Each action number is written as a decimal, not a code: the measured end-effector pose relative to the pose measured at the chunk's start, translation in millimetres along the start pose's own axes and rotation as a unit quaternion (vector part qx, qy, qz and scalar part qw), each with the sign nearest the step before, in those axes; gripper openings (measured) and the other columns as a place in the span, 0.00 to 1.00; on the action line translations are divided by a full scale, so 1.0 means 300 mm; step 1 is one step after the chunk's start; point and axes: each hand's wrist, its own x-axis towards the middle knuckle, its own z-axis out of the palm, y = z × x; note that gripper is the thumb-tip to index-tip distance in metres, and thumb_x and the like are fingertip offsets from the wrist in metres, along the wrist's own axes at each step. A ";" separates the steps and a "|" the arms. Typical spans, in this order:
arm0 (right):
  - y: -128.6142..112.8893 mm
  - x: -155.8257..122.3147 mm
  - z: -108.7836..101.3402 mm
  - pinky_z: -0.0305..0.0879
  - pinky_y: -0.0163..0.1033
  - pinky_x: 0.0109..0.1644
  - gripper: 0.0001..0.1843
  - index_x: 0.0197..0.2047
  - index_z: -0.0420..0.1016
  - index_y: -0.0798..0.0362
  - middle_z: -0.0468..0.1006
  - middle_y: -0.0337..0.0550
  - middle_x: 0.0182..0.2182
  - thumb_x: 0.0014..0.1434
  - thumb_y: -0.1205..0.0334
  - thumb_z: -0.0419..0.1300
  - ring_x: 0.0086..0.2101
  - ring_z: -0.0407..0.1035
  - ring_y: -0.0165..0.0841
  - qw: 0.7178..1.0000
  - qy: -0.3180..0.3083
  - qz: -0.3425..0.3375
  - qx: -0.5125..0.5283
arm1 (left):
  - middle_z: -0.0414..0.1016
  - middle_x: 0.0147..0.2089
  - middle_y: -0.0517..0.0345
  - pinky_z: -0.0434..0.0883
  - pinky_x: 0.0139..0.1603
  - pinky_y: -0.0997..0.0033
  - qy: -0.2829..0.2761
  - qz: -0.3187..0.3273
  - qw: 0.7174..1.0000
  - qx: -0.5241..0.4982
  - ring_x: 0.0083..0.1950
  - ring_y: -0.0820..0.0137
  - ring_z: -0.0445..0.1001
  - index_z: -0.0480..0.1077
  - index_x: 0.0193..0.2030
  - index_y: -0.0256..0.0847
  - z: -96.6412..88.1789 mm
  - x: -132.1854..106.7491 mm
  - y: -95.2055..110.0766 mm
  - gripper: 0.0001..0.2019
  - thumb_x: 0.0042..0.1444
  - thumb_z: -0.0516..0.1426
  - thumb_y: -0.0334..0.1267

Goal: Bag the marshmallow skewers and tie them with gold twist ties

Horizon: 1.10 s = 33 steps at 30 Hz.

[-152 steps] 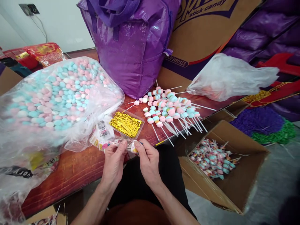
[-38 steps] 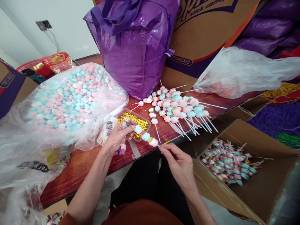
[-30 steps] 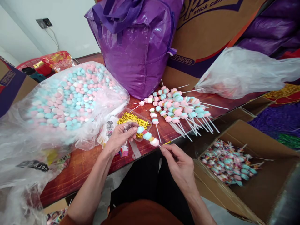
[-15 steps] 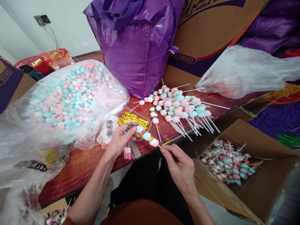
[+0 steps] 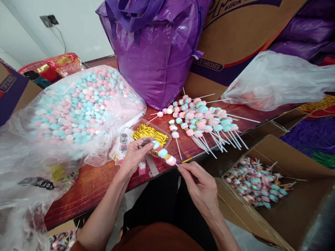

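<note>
A candy skewer (image 5: pixel 162 153) of pink, blue and white puffs slants between my hands above the front edge of the table. My left hand (image 5: pixel 136 155) is closed at its upper end, pinching a clear printed plastic bag (image 5: pixel 146 141) by the first puffs. At the lower end, my right hand (image 5: pixel 197 179) pinches the white stick between thumb and forefinger. A single gold twist tie (image 5: pixel 187 160) lies at the table edge beside my right fingers. Behind the skewer is a clear tray (image 5: pixel 169 136) full of gold twist ties (image 5: pixel 150 134). Printed bags (image 5: pixel 123 143) lie left of it.
A big clear sack (image 5: pixel 128 80) of loose puffs fills the left of the table. Bare skewers (image 5: pixel 204 120) are piled to the right, before a purple bag (image 5: pixel 149 59). Lower right stands an open carton (image 5: pixel 295 184) with wrapped skewers (image 5: pixel 256 183).
The skewer and both hands keep almost the same pose, with the skewer a touch further left. The whole view has shifted slightly.
</note>
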 end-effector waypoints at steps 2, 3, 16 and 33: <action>-0.005 0.004 -0.001 0.61 0.34 0.31 0.06 0.37 0.77 0.52 0.72 0.37 0.28 0.65 0.69 0.60 0.28 0.66 0.28 1.000 -0.007 -0.011 -0.010 | 0.83 0.36 0.52 0.71 0.38 0.71 -0.004 0.029 0.999 0.039 0.32 0.70 0.75 0.83 0.39 0.39 -0.001 -0.004 0.006 0.14 0.47 0.69 0.42; -0.008 0.005 -0.001 0.60 0.34 0.30 0.06 0.37 0.77 0.52 0.71 0.37 0.28 0.65 0.70 0.60 0.27 0.66 0.27 1.000 -0.007 -0.014 -0.015 | 0.83 0.38 0.51 0.71 0.40 0.69 -0.007 0.047 0.997 0.066 0.35 0.68 0.76 0.83 0.39 0.40 -0.001 -0.007 0.009 0.12 0.48 0.68 0.42; -0.056 0.005 0.036 0.59 0.33 0.29 0.09 0.33 0.75 0.53 0.69 0.36 0.26 0.65 0.68 0.58 0.25 0.64 0.27 1.000 0.009 0.018 -0.021 | 0.80 0.43 0.53 0.71 0.46 0.67 0.021 0.222 0.946 0.234 0.43 0.67 0.76 0.81 0.47 0.46 0.018 -0.038 -0.058 0.12 0.57 0.63 0.35; -0.053 0.020 0.096 0.54 0.32 0.25 0.16 0.30 0.71 0.53 0.62 0.32 0.21 0.63 0.50 0.60 0.22 0.54 0.26 0.971 0.080 0.195 0.111 | 0.82 0.50 0.47 0.75 0.41 0.72 0.097 -0.004 0.984 -0.152 0.41 0.67 0.82 0.72 0.58 0.43 0.049 -0.050 0.016 0.27 0.54 0.64 0.52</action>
